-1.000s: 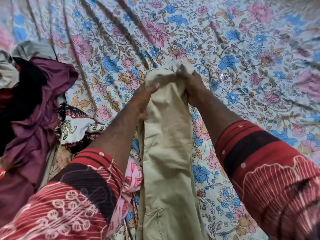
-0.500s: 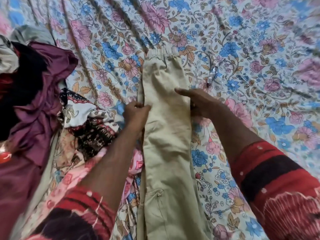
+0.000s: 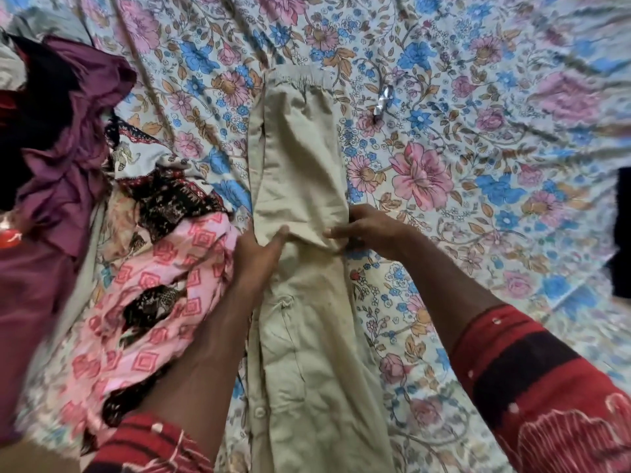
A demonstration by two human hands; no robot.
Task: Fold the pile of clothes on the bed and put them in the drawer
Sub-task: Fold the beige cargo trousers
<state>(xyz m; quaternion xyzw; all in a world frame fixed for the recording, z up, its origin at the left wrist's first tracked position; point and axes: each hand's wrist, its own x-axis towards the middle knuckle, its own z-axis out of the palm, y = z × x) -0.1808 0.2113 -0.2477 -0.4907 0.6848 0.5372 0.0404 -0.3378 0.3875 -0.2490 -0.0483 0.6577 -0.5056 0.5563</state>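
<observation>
A: Head view, only one there is. Trousers lie flat and lengthwise on the bedsheet, elastic waistband at the far end, legs running back toward the camera.

B: Hands?

A: Both have slid back. A second ago they were up at the waistband, setting it down. Half a second ago they were partway down the sides. Now they sit at mid-length: left hand on the left edge, thumb on top of the cloth, right hand on the right edge, fingers curled round a bunch of fabric. Each grips the trousers, with the cloth's width between them.

B: Meaning?

A: Laying-out looks done. My read: they're gripping the midpoint for a crosswise fold. Which way it goes, can't say.

B: Pile?

A: Left of the trousers, unfolded. Pink print touches the left forearm; dark print, maroon cloth and a black one beyond it. Edges blurred.

B: Drawer?

A: Not in frame. Small silver scrap on the sheet right of the waistband, can't tell what. Task is early: first item mid-fold, nothing folded visible.
</observation>
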